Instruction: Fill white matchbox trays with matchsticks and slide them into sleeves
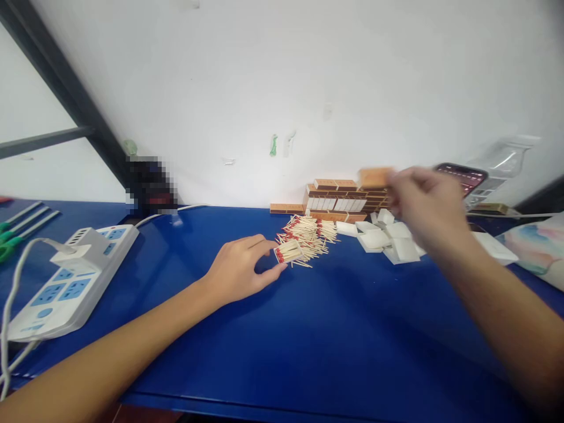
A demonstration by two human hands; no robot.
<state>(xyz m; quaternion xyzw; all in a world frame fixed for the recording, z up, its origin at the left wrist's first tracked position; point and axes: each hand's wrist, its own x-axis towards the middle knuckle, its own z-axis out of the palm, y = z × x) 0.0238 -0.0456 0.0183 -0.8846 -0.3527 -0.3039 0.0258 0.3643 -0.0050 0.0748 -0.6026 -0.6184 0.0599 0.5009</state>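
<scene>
Between the thumb and fingers of my left hand is a small white matchbox tray with red-tipped matches in it. It sits at the near edge of a loose pile of matches. My right hand, somewhat blurred, pinches an orange-brown matchbox sleeve above the right end of stacked matchboxes. Whether anything is inside that sleeve I cannot tell. Several white matchbox trays lie in a heap below my right hand.
A white power strip with a plugged-in charger and cables lies at the left, beside green-handled tools. At the back right, a phone leans near a clear plastic bottle. A white wall rises behind the blue table.
</scene>
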